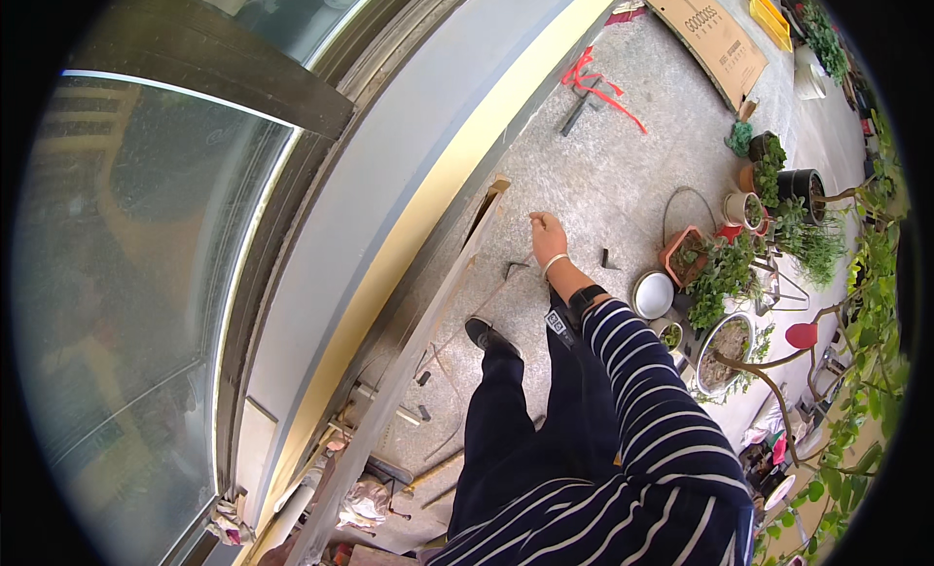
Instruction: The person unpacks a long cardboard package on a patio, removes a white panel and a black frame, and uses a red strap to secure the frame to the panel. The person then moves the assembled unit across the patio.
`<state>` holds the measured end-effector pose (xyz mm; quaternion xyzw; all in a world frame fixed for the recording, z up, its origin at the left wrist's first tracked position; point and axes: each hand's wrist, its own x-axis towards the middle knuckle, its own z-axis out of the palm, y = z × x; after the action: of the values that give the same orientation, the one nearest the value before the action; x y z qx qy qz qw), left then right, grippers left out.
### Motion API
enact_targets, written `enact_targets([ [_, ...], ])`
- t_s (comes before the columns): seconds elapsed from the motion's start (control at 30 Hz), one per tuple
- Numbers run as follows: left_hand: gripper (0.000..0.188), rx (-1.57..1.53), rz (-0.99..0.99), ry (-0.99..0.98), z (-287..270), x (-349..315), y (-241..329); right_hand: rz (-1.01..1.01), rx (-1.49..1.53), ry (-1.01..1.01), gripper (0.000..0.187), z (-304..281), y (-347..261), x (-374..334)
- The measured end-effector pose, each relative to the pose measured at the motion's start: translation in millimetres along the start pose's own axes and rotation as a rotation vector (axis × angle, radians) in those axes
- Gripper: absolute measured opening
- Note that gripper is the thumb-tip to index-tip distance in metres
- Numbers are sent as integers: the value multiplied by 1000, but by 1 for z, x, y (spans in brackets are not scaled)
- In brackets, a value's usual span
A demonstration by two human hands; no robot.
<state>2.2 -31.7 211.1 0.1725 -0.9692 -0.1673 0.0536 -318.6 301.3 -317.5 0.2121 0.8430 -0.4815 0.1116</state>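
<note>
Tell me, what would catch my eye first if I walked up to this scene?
Probably the arm in a navy striped sleeve reaching out from the lower edge, its right hand loosely closed over the grey speckled floor. To the left runs a big glass window, with a long wooden plank leaning beside it. On the right, potted plants crowd together, and a red ribbon lies further off.
</note>
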Motion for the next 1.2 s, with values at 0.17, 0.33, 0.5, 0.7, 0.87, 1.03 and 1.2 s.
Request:
enact_targets([
  [0.17,25,-49,-153,49,21,19,1,198,426,-141,36,99,69,74],
  [0.33,27,-62,-239,42,42,35,-5,462,963,-364,38,126,43,87],
  [0.5,29,-62,-274,31,54,46,-9,394,1106,-413,40,149,56,93],
  [0.7,32,-66,-309,19,61,56,-12,183,656,-348,50,196,98,105],
  [0.87,35,-69,-331,21,61,60,-14,508,828,-367,53,205,96,55],
  [1.03,37,-58,-358,20,61,63,-17,513,647,-503,47,230,129,0],
  [1.2,39,-48,-384,24,59,66,-15,443,502,-586,39,271,185,-24],
])
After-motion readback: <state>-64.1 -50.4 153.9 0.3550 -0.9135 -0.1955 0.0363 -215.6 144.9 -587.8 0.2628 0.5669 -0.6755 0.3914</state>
